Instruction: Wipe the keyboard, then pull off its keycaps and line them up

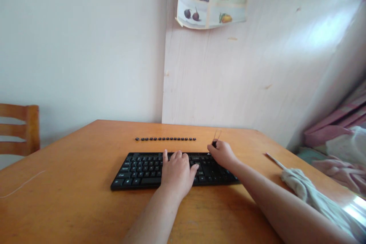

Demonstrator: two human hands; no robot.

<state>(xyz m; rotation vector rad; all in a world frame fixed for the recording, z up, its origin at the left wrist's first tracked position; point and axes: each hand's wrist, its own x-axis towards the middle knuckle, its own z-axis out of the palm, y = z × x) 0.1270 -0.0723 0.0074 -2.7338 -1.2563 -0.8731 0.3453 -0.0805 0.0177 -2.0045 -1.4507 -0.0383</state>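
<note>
A black keyboard (145, 166) lies on the wooden table in front of me. My left hand (177, 169) rests palm down across its middle, fingers spread over the keys. Over the top right part of the keyboard, my right hand (224, 154) is closed around the dark handle of a keycap puller (215, 143). The puller's two thin wires point up and away from me. Behind the keyboard, several small black keycaps (167, 138) stand in a neat row. My right hand and forearm hide some of the keys on the right side.
On the wooden table (71, 183), a slim brush-like stick (276, 161) and a crumpled grey cloth (303, 187) lie at the right. A thin white string (24, 185) is at the left. A chair (31, 129) stands beyond the left edge, and a wall (128, 45) rises behind.
</note>
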